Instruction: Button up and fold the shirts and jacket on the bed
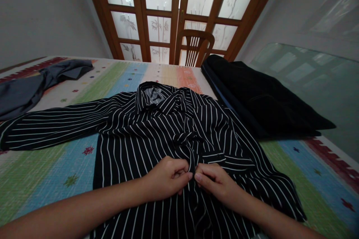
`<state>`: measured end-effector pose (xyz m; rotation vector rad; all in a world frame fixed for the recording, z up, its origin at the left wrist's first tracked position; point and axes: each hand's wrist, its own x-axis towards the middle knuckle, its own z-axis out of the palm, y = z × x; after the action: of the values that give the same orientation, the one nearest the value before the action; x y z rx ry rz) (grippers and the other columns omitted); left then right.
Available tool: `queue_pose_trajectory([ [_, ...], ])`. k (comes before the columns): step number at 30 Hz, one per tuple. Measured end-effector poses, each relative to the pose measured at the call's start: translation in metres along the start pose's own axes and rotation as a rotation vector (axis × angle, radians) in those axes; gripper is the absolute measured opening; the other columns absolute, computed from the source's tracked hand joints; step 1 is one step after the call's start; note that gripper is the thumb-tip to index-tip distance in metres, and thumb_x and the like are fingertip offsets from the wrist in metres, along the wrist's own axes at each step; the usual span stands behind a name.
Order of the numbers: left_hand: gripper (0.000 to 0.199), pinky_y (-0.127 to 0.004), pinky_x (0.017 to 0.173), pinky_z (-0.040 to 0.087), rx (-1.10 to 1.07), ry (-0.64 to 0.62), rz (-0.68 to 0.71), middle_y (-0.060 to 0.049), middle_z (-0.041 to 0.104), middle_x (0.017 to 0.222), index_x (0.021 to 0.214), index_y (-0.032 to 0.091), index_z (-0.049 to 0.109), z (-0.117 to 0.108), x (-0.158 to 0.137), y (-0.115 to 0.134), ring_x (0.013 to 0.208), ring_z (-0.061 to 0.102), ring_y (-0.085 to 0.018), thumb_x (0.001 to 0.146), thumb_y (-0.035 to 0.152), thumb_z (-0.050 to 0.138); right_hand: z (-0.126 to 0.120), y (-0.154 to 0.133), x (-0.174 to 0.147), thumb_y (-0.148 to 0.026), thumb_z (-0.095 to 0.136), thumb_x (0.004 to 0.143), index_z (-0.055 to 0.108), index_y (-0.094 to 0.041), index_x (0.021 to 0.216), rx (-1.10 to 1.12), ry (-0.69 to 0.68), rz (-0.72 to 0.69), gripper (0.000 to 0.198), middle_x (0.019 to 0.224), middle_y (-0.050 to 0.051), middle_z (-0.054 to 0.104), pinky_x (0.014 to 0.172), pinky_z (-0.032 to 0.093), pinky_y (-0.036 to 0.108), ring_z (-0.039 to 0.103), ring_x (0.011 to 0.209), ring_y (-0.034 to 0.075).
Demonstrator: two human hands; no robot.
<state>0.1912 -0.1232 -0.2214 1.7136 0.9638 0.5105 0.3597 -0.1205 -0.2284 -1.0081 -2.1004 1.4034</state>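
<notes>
A black shirt with white stripes (134, 142) lies front up in front of me, its collar toward the far side. One sleeve stretches out to the left; the other runs down along the right side. My left hand (169, 177) is closed on the shirt's front edge near the middle. Close beside it, my right hand (214, 181) pinches the same front strip from the other side. The fabric between and above the hands is bunched into folds. Whether a button sits between the fingertips is hidden.
A stack of dark folded clothes (260, 97) rests at the right. A grey garment (42, 82) lies at the far left. Under everything is a colourful striped tablecloth (73, 171). Beyond the table stand a wooden chair (193, 44) and glass-paned wooden doors (141, 11).
</notes>
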Motion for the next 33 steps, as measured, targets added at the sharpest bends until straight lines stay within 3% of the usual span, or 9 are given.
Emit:
queue_pose_trajectory([
  [7, 0.024, -0.013, 0.038, 0.029, -0.008, -0.009, -0.03, 0.008, 0.043, 0.039, 0.058, 0.016, 0.046, -0.001, 0.001, -0.002, 0.035, 0.038, -0.004, 0.077, 0.028, 0.039, 0.003, 0.003, -0.001, -0.036, 0.033, 0.082, 0.035, -0.017, 0.053, -0.158, -0.017, -0.062, 0.034, 0.05, -0.006, 0.034, 0.046, 0.026, 0.019, 0.033, 0.047, 0.006],
  [15, 0.045, -0.015, 0.046, 0.035, -0.1, 0.026, 0.027, 0.006, 0.041, 0.036, 0.05, 0.015, 0.046, -0.003, 0.001, -0.004, 0.038, 0.04, -0.005, 0.083, 0.036, 0.022, 0.001, 0.004, -0.003, -0.044, 0.024, 0.083, 0.039, -0.017, 0.052, 0.032, 0.057, -0.005, 0.044, 0.045, -0.005, 0.034, 0.043, 0.028, 0.019, 0.033, 0.042, 0.007],
  [23, 0.049, -0.016, 0.042, 0.032, -0.085, 0.23, 0.016, 0.005, 0.043, 0.037, 0.052, 0.015, 0.048, -0.03, -0.002, 0.011, 0.036, 0.036, -0.005, 0.083, 0.038, 0.018, 0.0, 0.001, 0.0, -0.038, 0.027, 0.083, 0.034, -0.018, 0.049, -0.131, 0.142, -0.023, 0.04, 0.045, -0.005, 0.033, 0.045, 0.029, 0.02, 0.034, 0.043, 0.007],
  [29, 0.036, -0.017, 0.047, 0.033, 0.266, 0.415, -0.022, 0.006, 0.046, 0.041, 0.057, 0.017, 0.046, -0.08, 0.004, 0.015, 0.039, 0.041, -0.006, 0.081, 0.036, 0.027, -0.002, 0.005, 0.003, -0.032, 0.027, 0.082, 0.026, -0.019, 0.048, -0.311, 0.214, -0.037, 0.036, 0.046, -0.005, 0.033, 0.044, 0.027, 0.021, 0.035, 0.043, 0.008],
  [33, 0.034, -0.021, 0.05, 0.034, 0.802, 0.417, -0.117, 0.001, 0.056, 0.055, 0.061, 0.017, 0.05, -0.119, 0.009, 0.001, 0.053, 0.051, -0.013, 0.08, 0.035, 0.028, -0.01, 0.002, 0.006, -0.029, 0.029, 0.082, 0.03, -0.019, 0.05, -0.381, 0.249, -0.03, 0.034, 0.047, -0.004, 0.036, 0.046, 0.03, 0.021, 0.038, 0.044, 0.009],
])
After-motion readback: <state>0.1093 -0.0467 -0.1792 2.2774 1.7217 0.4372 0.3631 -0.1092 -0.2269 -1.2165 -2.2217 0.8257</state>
